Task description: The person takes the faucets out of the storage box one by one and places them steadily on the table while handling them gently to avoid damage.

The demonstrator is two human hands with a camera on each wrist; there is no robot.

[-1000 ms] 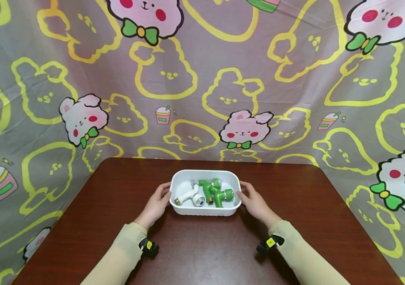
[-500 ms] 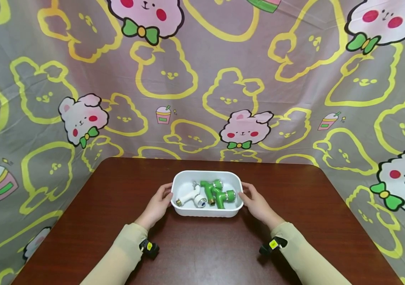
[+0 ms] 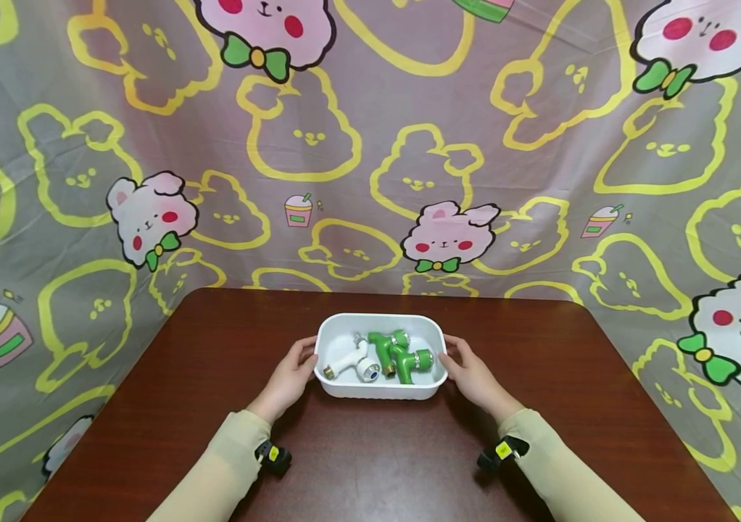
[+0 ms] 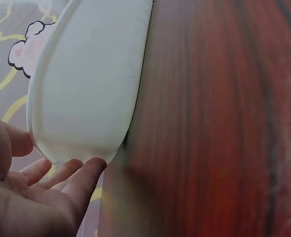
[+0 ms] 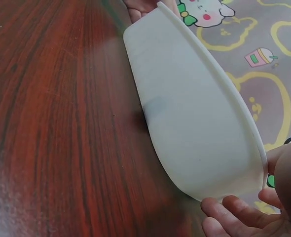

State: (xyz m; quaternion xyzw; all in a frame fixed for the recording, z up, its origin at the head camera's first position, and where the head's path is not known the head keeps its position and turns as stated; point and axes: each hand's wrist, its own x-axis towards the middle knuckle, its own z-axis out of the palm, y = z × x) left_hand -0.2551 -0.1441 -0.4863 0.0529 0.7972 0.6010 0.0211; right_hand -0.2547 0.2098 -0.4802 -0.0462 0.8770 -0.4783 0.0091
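- Left hand (image 3: 287,380) and right hand (image 3: 473,377) each hold one end of the white plastic basin (image 3: 380,391), thumbs by the rim.
- It sits slightly rightward and nearer than a second ago, over the wooden table (image 3: 370,457); just a small adjustment, I'd judge.
- Inside, a white tap (image 3: 351,359) lies left, a green tap (image 3: 406,362) right, a second green tap (image 3: 383,349) between.
- Beyond hangs a cartoon-printed curtain (image 3: 370,196).

I could pass over the worktop (image 3: 370,457) at lower centre of the head view; mid-frame the white tub (image 3: 380,391) blocks me, farther up the patterned cloth (image 3: 357,196).
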